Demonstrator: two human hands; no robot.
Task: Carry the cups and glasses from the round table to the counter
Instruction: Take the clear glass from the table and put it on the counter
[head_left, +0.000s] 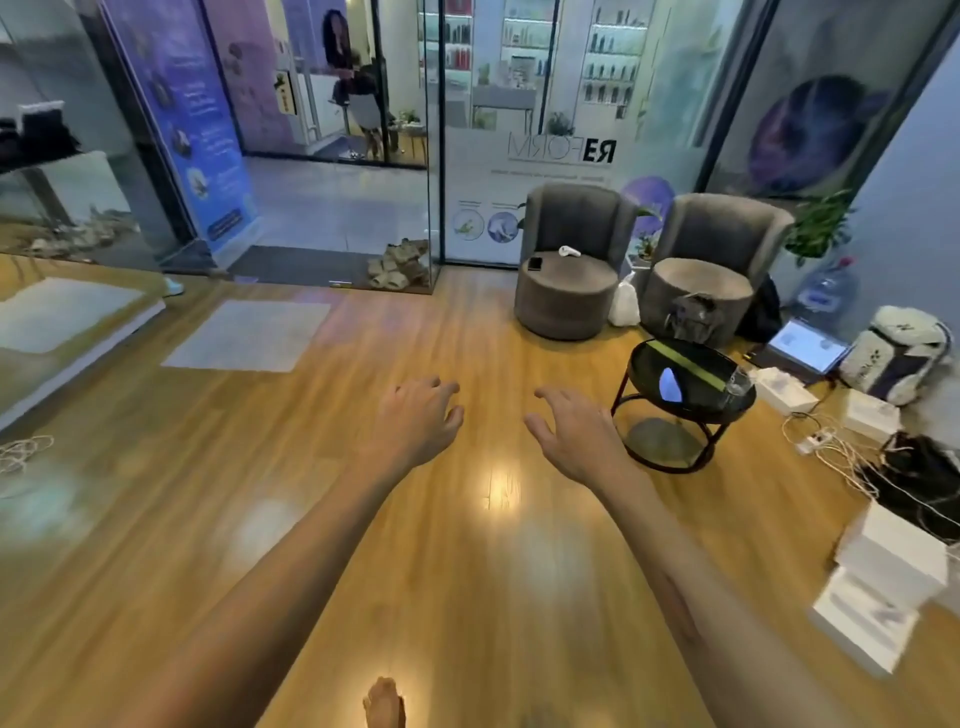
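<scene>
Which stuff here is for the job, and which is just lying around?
For the job:
round table
glass at its right edge
left hand and right hand, both open and empty

Just lying around:
two armchairs
laptop
backpack
white boxes
water bottle
cables

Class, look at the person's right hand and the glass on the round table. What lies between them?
In the head view, only bare wooden floor and the table's dark top separate the empty right hand from the glass.
</scene>
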